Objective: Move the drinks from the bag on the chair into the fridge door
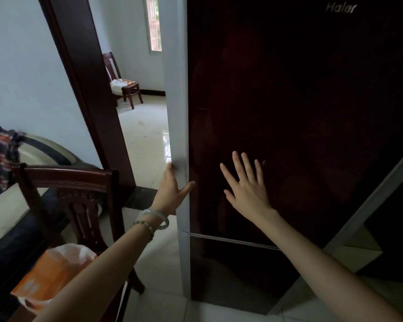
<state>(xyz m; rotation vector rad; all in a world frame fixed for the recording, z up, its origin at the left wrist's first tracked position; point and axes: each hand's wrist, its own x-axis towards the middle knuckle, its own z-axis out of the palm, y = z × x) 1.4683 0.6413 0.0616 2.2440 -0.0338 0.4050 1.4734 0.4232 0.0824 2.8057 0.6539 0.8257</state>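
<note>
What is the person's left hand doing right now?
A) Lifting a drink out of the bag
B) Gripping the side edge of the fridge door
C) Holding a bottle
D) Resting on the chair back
B: the left hand is wrapped around the pale side edge of the dark fridge door, while the orange bag sits untouched on the chair and the right hand is spread open at the door's front.

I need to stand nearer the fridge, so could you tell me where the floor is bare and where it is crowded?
Bare tile lies between the near chair and the fridge, and on through the doorway up to the far chair. It is crowded at lower left, where the bag sits on the near chair. Left hand grips the fridge's edge; right hand is spread on its front.
</note>
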